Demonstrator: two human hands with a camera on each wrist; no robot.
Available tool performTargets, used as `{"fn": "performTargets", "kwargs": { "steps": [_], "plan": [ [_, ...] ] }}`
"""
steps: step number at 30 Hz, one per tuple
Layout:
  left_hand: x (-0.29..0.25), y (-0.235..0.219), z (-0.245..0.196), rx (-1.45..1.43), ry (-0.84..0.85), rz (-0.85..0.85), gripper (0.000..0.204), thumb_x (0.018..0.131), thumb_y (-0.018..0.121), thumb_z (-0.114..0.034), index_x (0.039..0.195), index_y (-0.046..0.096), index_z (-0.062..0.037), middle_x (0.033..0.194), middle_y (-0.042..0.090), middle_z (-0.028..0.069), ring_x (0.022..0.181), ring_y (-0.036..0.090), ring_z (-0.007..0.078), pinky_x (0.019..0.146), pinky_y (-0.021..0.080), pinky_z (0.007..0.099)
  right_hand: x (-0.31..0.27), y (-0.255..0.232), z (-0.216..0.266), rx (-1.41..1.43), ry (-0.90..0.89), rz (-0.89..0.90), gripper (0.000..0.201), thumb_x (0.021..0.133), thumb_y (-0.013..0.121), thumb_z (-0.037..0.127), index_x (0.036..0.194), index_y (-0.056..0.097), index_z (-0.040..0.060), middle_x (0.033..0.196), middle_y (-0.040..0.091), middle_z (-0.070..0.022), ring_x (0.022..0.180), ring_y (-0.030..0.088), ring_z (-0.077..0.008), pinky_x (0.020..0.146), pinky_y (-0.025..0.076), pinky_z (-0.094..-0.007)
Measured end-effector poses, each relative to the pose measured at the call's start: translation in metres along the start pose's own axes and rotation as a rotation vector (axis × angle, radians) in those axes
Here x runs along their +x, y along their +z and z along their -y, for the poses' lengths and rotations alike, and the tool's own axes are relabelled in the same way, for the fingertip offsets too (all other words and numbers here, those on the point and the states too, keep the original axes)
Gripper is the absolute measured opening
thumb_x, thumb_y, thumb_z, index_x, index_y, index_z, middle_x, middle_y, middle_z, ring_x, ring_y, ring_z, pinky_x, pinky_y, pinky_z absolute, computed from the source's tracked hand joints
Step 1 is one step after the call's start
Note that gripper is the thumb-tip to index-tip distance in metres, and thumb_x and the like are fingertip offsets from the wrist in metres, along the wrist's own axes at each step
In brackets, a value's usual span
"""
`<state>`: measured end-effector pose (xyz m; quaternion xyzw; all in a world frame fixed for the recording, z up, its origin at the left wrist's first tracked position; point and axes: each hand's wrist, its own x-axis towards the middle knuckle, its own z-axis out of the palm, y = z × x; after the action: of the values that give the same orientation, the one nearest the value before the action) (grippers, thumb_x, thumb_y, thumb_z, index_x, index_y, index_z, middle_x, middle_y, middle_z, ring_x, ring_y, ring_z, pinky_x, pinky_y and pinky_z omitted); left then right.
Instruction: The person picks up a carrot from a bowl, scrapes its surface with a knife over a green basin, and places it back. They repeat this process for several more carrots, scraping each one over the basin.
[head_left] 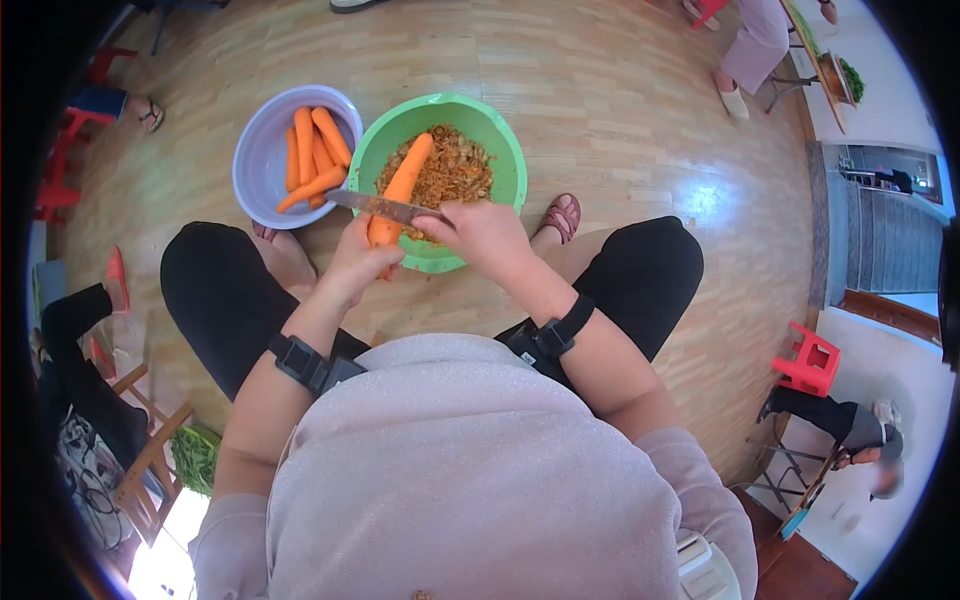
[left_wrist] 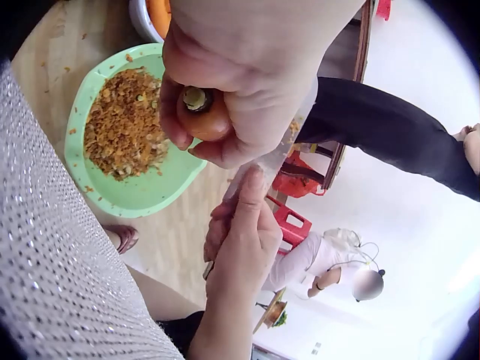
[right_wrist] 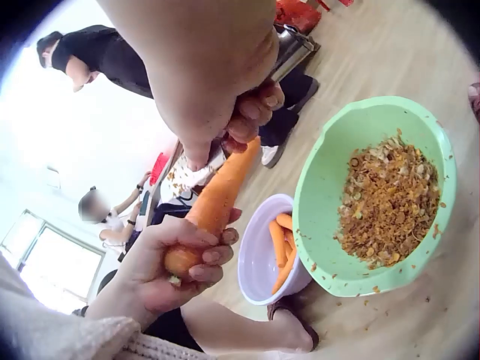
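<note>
The left hand [head_left: 358,258] grips the thick end of a carrot [head_left: 405,180], whose tip points up and away over the green basin [head_left: 512,150]. A wide-bladed knife [head_left: 385,207] is held by the right hand [head_left: 487,240], its blade lying across the carrot. In the left wrist view the stem end of the carrot [left_wrist: 202,116] pokes out of the left hand [left_wrist: 247,75]; the right hand [left_wrist: 244,255] has its thumb along the blade. The right wrist view has the left hand's fingers wrapped round the carrot [right_wrist: 217,199]. Brown-orange scraps [head_left: 455,170] fill the basin's bottom.
Left of the green basin, touching or nearly touching it, stands a lilac basin [head_left: 250,160] with several carrots [head_left: 304,145]. The person's knees flank both. Red stools [head_left: 808,360], sandals and other people are around the wooden floor [head_left: 620,120].
</note>
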<state>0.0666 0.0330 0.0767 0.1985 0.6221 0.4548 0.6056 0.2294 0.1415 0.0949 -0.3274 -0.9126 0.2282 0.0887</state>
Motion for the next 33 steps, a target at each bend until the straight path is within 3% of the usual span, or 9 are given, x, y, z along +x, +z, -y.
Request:
{"fn": "performTargets", "kwargs": {
  "steps": [2, 6, 8, 13, 20, 22, 25, 29, 33],
  "plan": [
    [0.002, -0.002, 0.001, 0.039, -0.047, 0.000, 0.051, 0.067, 0.061, 0.001, 0.115, 0.045, -0.0009, 0.082, 0.053, 0.0069, 0.058, 0.054, 0.0130, 0.046, 0.044, 0.0247, 0.000, 0.001, 0.001, 0.003, -0.024, 0.061, 0.048, 0.086, 0.052, 0.051, 0.065, 0.062, 0.0084, 0.055, 0.059, -0.0138, 0.052, 0.061, -0.0313, 0.047, 0.048, -0.0408],
    [0.000, 0.000, -0.001, -0.011, -0.013, 0.012, 0.050, 0.067, 0.061, 0.001, 0.114, 0.045, -0.0010, 0.080, 0.052, 0.0059, 0.059, 0.054, 0.0129, 0.046, 0.043, 0.0254, 0.006, 0.003, -0.019, -0.045, 0.073, -0.043, 0.048, 0.087, 0.051, 0.050, 0.066, 0.062, 0.0083, 0.056, 0.060, -0.0137, 0.053, 0.062, -0.0307, 0.048, 0.048, -0.0407],
    [-0.001, -0.001, -0.003, -0.063, -0.075, 0.080, 0.056, 0.069, 0.059, 0.003, 0.123, 0.043, -0.0021, 0.082, 0.050, 0.0051, 0.060, 0.053, 0.0124, 0.048, 0.042, 0.0252, 0.009, 0.005, -0.032, -0.075, 0.137, -0.105, 0.048, 0.087, 0.051, 0.050, 0.066, 0.062, 0.0083, 0.057, 0.060, -0.0136, 0.053, 0.062, -0.0306, 0.048, 0.048, -0.0408],
    [-0.004, 0.000, -0.007, -0.138, -0.132, 0.092, 0.055, 0.068, 0.061, 0.002, 0.119, 0.043, -0.0006, 0.081, 0.051, 0.0067, 0.059, 0.053, 0.0141, 0.046, 0.042, 0.0267, 0.009, 0.003, -0.036, -0.146, 0.237, -0.133, 0.046, 0.088, 0.051, 0.049, 0.069, 0.062, 0.0084, 0.058, 0.060, -0.0129, 0.054, 0.062, -0.0305, 0.049, 0.049, -0.0406],
    [-0.001, 0.000, -0.002, -0.159, -0.152, 0.080, 0.061, 0.068, 0.062, 0.002, 0.124, 0.039, 0.0008, 0.084, 0.051, 0.0080, 0.060, 0.054, 0.0151, 0.046, 0.043, 0.0272, 0.004, 0.004, -0.014, 0.039, 0.007, 0.027, 0.044, 0.088, 0.052, 0.049, 0.072, 0.063, 0.0089, 0.058, 0.060, -0.0131, 0.055, 0.061, -0.0310, 0.050, 0.049, -0.0408],
    [-0.005, -0.001, -0.006, -0.183, -0.141, 0.103, 0.060, 0.068, 0.062, 0.001, 0.124, 0.039, 0.0011, 0.084, 0.051, 0.0084, 0.060, 0.054, 0.0151, 0.046, 0.043, 0.0270, 0.008, 0.008, -0.025, 0.020, 0.118, -0.101, 0.044, 0.088, 0.051, 0.048, 0.073, 0.063, 0.0085, 0.059, 0.060, -0.0133, 0.056, 0.061, -0.0322, 0.051, 0.049, -0.0417],
    [-0.003, -0.005, -0.002, -0.210, -0.146, 0.147, 0.059, 0.068, 0.061, 0.000, 0.123, 0.040, 0.0015, 0.084, 0.051, 0.0084, 0.060, 0.054, 0.0151, 0.046, 0.043, 0.0267, 0.011, 0.009, -0.059, -0.145, 0.318, -0.114, 0.045, 0.089, 0.050, 0.048, 0.075, 0.064, 0.0084, 0.061, 0.061, -0.0141, 0.057, 0.062, -0.0338, 0.052, 0.049, -0.0431],
    [-0.001, -0.011, -0.004, -0.274, -0.144, 0.238, 0.051, 0.073, 0.062, -0.006, 0.120, 0.044, 0.0011, 0.084, 0.051, 0.0069, 0.061, 0.054, 0.0142, 0.046, 0.043, 0.0266, 0.008, 0.007, -0.063, -0.197, 0.375, -0.129, 0.044, 0.090, 0.048, 0.047, 0.076, 0.063, 0.0084, 0.063, 0.063, -0.0149, 0.059, 0.062, -0.0346, 0.053, 0.049, -0.0446],
    [-0.009, -0.006, -0.016, -0.323, -0.193, 0.178, 0.043, 0.077, 0.063, -0.010, 0.116, 0.048, 0.0013, 0.081, 0.051, 0.0054, 0.061, 0.054, 0.0126, 0.045, 0.043, 0.0255, 0.010, -0.003, -0.044, -0.080, 0.334, -0.162, 0.043, 0.091, 0.048, 0.046, 0.075, 0.060, 0.0074, 0.064, 0.062, -0.0161, 0.060, 0.062, -0.0350, 0.053, 0.049, -0.0443]
  ]
}}
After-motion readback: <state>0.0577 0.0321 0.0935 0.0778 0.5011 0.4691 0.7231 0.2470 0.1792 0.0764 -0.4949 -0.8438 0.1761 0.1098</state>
